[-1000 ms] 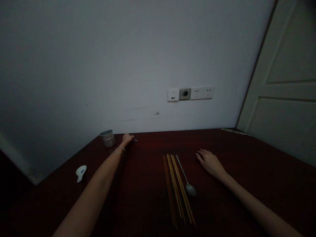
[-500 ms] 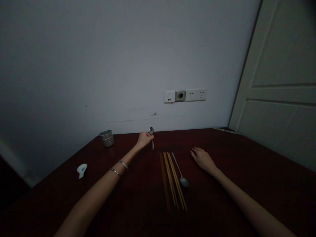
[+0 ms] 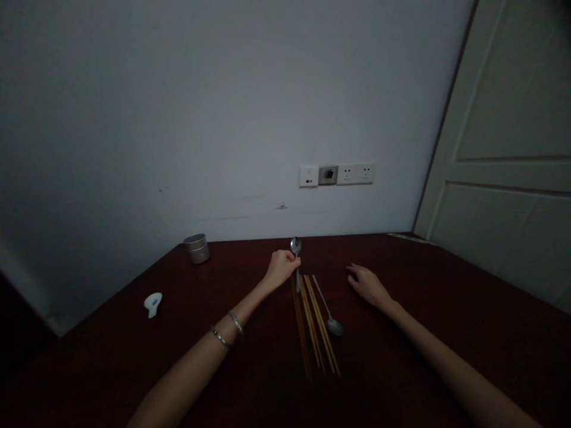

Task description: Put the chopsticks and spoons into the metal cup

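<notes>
Steel spoon (image 3: 295, 245) pinched upright in my left hand (image 3: 281, 268), fingers curled on the handle, bowl up, over the far ends of the chopsticks (image 3: 313, 330). My right hand (image 3: 366, 285) rests flat on the worktop (image 3: 446, 333), fingers loosely spread. Laying it by the other spoon (image 3: 329, 312) needs a wrist tilt, I reckon.

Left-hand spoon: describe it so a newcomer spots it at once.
On the dark red table, just left of straight below the wall sockets, the left hand is closed around a metal spoon at the far end of the chopsticks. It is the only spoon held upright, bowl up above the fist; the other metal spoon lies flat beside the chopsticks.
</notes>
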The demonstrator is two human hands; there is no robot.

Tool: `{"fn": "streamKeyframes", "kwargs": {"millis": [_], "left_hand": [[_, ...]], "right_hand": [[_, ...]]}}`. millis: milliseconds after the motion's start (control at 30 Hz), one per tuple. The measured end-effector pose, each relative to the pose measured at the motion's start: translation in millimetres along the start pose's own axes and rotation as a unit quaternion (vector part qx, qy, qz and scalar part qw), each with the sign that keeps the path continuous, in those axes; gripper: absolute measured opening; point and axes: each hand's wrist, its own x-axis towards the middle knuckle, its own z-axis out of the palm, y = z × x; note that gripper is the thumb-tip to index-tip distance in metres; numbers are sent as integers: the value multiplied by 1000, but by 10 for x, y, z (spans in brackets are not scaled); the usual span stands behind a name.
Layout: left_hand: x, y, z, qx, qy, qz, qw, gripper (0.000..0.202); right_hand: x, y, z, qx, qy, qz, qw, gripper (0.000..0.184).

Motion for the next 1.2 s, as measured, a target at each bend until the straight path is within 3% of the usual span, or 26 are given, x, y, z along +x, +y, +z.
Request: {"fn": "streamKeyframes", "kwargs": {"millis": [67,133,267,333,467,667,800,867,967,1067,1200], "left_hand": [[4,27,-29,-6,4,2,1000,25],[1,67,-62,-9,9,0,1000,25],[-19,159,-123,-17,16,-5,1000,26],[-28,192,-145,-17,22,-5,1000,27],[-40,223,-160,-20,24,-11,999,26],[-20,229,-194,-4,3,10,1000,32],[-3,302,-387,60,12,108,992,29],[-20,360,-511,117,9,218,969,23],[-68,419,-629,216,-22,354,910,29],[-103,415,-635,294,-17,379,877,31],[-113,393,-609,329,-8,388,861,29]], "right_hand": [[25,-180,-73,94,3,7,996,35],[36,-453,-139,231,-37,28,972,30],[7,-1056,-204,497,-158,94,848,31],[-14,-1275,-203,544,-183,110,811,30],[-43,-1506,-164,563,-200,139,789,26],[-61,-1558,-153,552,-207,133,797,14],[-8,-1484,-316,521,-179,130,824,13],[26,-1450,-438,498,-163,122,843,12],[63,-1418,-603,456,-156,96,871,12],[77,-1397,-694,418,-160,56,893,13],[74,-1370,-726,366,-161,5,916,18]]}}
